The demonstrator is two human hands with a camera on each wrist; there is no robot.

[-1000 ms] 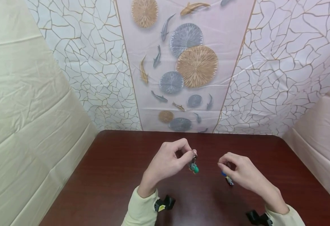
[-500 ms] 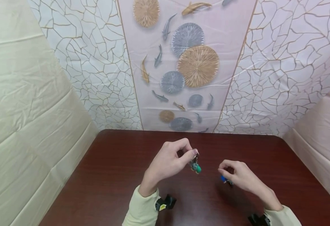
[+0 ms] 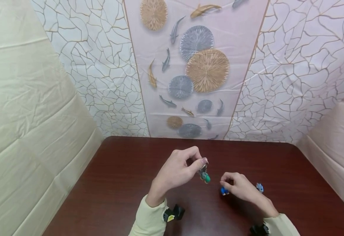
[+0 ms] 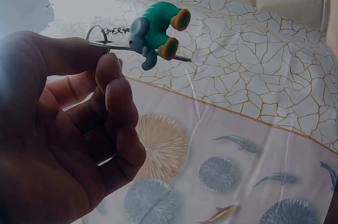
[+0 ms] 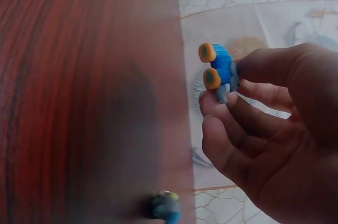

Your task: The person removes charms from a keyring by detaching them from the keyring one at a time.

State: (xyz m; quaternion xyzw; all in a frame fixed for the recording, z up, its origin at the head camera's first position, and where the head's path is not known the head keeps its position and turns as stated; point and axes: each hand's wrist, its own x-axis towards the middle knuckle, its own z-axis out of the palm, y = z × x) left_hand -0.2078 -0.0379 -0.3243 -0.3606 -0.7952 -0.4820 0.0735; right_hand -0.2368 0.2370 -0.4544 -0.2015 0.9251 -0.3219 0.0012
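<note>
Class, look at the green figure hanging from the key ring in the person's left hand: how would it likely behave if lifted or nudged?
The green figure hangs by a short chain from the key ring, so it probably swings. It looks small, likely light. The left hand pinches only the ring.

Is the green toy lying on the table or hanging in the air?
Hanging: the green toy dangles by its ring from the left hand, above the table.
</note>
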